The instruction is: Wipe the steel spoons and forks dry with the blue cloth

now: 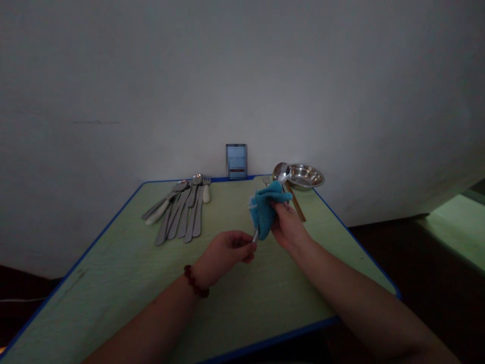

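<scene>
As the right hand [290,227] grips cloth [264,210], the left [223,252] pinches cutlery [255,235].

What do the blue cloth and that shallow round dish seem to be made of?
The blue cloth looks like terry towelling, going by its fuzzy, crumpled surface; the exact fibre can't be told. The shallow dish seems polished stainless steel, its inside shining with bright reflections.

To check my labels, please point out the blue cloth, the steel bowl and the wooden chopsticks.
blue cloth [263,212]: head view, middle of the cloth.
steel bowl [321,177]: head view, right rim.
wooden chopsticks [299,211]: head view, lower ends.
</scene>
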A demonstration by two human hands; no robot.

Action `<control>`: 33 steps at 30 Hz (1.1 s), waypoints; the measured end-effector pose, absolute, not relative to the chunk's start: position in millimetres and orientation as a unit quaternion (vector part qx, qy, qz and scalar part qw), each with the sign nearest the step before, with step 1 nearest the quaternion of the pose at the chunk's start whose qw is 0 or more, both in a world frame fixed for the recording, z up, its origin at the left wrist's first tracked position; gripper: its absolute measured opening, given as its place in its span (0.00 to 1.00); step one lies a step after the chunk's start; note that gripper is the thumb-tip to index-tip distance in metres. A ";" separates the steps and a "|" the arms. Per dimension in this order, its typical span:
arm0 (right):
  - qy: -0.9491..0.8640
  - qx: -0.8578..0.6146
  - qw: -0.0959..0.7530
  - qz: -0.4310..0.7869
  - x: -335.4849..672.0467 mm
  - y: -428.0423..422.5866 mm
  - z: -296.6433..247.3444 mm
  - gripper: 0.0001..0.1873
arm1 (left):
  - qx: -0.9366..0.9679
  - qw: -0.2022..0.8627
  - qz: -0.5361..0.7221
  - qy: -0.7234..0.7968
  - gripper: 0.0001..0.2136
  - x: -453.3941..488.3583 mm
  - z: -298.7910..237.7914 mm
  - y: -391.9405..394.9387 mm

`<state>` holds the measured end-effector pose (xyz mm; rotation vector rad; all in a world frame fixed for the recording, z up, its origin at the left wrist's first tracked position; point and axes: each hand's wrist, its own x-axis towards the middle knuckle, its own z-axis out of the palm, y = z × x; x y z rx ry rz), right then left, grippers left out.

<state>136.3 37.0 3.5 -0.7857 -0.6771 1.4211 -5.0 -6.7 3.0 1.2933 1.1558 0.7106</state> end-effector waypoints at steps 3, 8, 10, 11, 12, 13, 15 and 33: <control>-0.297 -0.349 0.636 0.621 135.6 36.8 3.1 0.05 | 0.557 0.592 0.305 0.495 0.07 -4.8 3.4 -6.4; -0.294 -0.353 0.627 0.630 134.3 35.1 3.8 0.06 | 0.556 0.591 0.304 0.499 0.07 -4.4 2.4 -5.6; -0.292 -0.355 0.627 0.629 133.8 34.1 4.5 0.06 | 0.552 0.592 0.309 0.499 0.07 -3.9 2.6 -5.3; -0.294 -0.355 0.627 0.628 133.6 33.7 4.8 0.06 | 0.548 0.593 0.312 0.501 0.07 -3.5 2.9 -5.3; -0.295 -0.354 0.627 0.628 133.4 33.4 4.9 0.06 | 0.543 0.594 0.314 0.504 0.06 -3.2 3.4 -5.3; -0.296 -0.353 0.626 0.629 133.3 33.1 4.9 0.06 | 0.537 0.595 0.316 0.508 0.06 -2.8 4.0 -5.3; -0.297 -0.353 0.622 0.633 133.2 32.8 4.5 0.07 | 0.531 0.599 0.316 0.510 0.06 -2.2 5.2 -5.5; -0.307 -0.351 0.617 0.633 129.9 31.0 2.0 0.09 | 0.505 0.615 0.326 0.510 0.06 -0.3 7.9 -4.1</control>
